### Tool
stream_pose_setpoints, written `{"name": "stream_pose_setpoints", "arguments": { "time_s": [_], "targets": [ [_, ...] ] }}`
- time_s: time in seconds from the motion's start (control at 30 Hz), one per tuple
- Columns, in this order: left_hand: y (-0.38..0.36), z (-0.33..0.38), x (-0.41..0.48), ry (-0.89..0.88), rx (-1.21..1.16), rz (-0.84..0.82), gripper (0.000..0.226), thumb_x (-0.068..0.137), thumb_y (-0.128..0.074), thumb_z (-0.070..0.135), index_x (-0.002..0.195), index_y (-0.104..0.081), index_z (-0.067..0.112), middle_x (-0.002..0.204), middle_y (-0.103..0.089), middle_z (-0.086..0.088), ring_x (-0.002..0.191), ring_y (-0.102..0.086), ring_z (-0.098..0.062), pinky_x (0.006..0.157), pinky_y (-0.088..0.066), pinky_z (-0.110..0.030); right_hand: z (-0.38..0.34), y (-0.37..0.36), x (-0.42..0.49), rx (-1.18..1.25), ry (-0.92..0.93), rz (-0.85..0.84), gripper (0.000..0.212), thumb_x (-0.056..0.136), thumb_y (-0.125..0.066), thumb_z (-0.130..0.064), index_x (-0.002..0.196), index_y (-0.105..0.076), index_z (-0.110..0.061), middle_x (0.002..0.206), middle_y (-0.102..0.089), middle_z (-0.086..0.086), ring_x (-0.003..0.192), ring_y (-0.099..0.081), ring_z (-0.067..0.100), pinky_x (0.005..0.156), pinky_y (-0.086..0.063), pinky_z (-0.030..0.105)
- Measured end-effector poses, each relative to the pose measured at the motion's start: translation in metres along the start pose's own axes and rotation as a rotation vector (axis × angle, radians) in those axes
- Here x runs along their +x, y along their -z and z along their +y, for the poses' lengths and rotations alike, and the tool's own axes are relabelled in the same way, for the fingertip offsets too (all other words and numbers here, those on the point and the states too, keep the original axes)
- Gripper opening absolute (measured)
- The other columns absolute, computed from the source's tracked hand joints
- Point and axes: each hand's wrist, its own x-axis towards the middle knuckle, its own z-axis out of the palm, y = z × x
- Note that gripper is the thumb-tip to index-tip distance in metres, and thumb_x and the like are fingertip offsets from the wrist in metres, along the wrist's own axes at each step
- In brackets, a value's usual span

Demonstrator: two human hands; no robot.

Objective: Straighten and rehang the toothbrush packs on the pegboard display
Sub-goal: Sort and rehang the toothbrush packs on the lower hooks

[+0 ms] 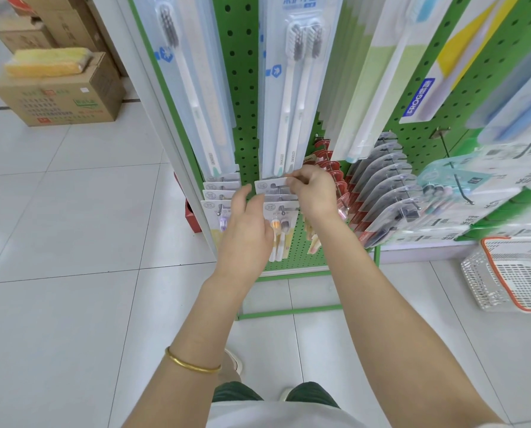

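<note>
White glossy floor tiles (72, 211) all round, with a green perforated pegboard (245, 88) stand in front of me. Back left sits a brown cardboard box (57, 97) with a yellow sponge pack (48, 61) in clear wrap on top; the boxes behind it are blurred. On the floor to the right is a white slotted plastic basket (511, 273) with an orange rim.

Long flat blister packs (292, 88) with white toothbrushes hang above. Their lower ends crowd the top of the row I'm working on. Just right of that row is a row of red-topped packs (332, 168), then a fanned row of clear grey blister packs (381, 186). Just left is another column of small white card packs (217, 193).

The small toothbrush pack (270, 186) is low on the pegboard, uppermost in the middle stack, with a flat white card header, slightly tilted. I can't tell whether it sits on its peg. The packs under it hang on a thin metal peg (281, 208).

My right grip (315, 191) pinches that pack's top right corner between thumb and fingertips. My left grip (245, 230) holds nothing: its fingers are fairly straight and rest at the left edge of the stack, covering part of the lower packs. A smooth gold bangle (190, 362) is on my left wrist.
</note>
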Motion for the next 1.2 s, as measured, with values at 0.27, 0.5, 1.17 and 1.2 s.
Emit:
{"name": "stream_pose_setpoints", "arguments": {
  "time_s": [0.27, 0.5, 1.17, 1.2],
  "targets": [
    [0.004, 0.006, 0.022, 0.088, 0.212, -0.144, 0.045, 0.088, -0.040, -0.002, 0.133, -0.043, 0.005, 0.158, -0.013, -0.004, 0.117, -0.053, -0.029, 0.083, -0.048, -0.043, 0.003, -0.005, 0.003, 0.047, -0.015, -0.025, 0.014, 0.090, -0.059, -0.003, 0.099, -0.069, 0.000, 0.091, -0.066, 0.007, 0.082, -0.058, 0.016, 0.067, -0.044, 0.019],
    [0.002, 0.004, 0.026, 0.111, 0.229, -0.176, 0.031, 0.087, -0.041, -0.005, 0.117, -0.050, -0.003, 0.143, -0.034, -0.009, 0.102, -0.057, -0.033, 0.081, -0.048, -0.046, 0.001, -0.008, 0.001, 0.041, -0.014, -0.030, 0.016, 0.091, -0.056, -0.002, 0.100, -0.069, 0.000, 0.079, -0.059, -0.006, 0.082, -0.054, 0.015, 0.068, -0.040, 0.021],
    [-0.001, 0.016, -0.035, 0.230, 0.020, -0.027, 0.041, 0.087, -0.045, 0.000, 0.129, -0.045, -0.001, 0.140, -0.033, -0.008, 0.117, -0.049, -0.031, 0.091, -0.045, -0.044, 0.028, -0.002, -0.063, -0.134, 0.243, 0.226, 0.036, 0.091, -0.046, 0.002, 0.126, -0.052, -0.003, 0.122, -0.052, 0.009, 0.116, -0.043, 0.016, 0.097, -0.031, 0.019],
    [0.000, 0.017, -0.040, 0.229, 0.010, -0.018, 0.041, 0.088, -0.045, 0.000, 0.129, -0.045, -0.001, 0.140, -0.033, -0.008, 0.118, -0.048, -0.031, 0.090, -0.045, -0.044, 0.028, 0.000, -0.068, -0.126, 0.245, 0.234, 0.036, 0.090, -0.046, 0.002, 0.125, -0.052, -0.003, 0.120, -0.051, 0.007, 0.114, -0.045, 0.016, 0.095, -0.032, 0.017]
  ]
}}
